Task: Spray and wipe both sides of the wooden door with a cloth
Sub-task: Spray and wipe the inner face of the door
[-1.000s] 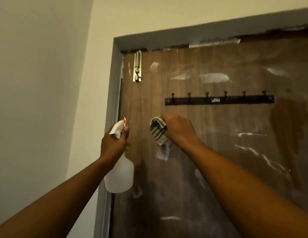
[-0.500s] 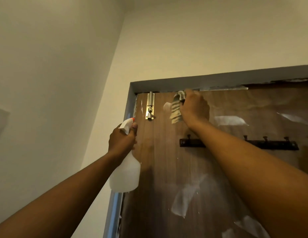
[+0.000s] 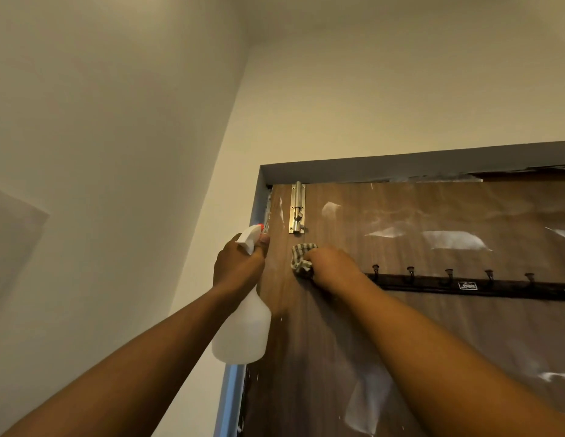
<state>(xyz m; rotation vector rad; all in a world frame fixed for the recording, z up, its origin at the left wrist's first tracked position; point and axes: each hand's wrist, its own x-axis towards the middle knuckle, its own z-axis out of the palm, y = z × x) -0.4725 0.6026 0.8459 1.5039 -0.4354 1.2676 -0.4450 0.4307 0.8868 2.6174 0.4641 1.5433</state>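
Has brought the right hand (image 3: pixel 333 268) down from the top edge of the wooden door (image 3: pixel 401 326) to just below the bolt (image 3: pixel 297 212), clutching the checked cloth (image 3: pixel 301 258) against the wood. Grips the spray bottle (image 3: pixel 243 332) in the left hand (image 3: pixel 238 266) at the left edge.

The brown wood-grain door (image 3: pixel 385 209) stands upright, its face streaked with pale, glossy smears. A bunched checked cloth (image 3: pixel 301 258) is pressed against its upper left part, gripped by the right hand (image 3: pixel 333 268). A translucent white plastic spray bottle (image 3: pixel 243 335) hangs upright at the door's left edge, held by the left hand (image 3: pixel 238 266).
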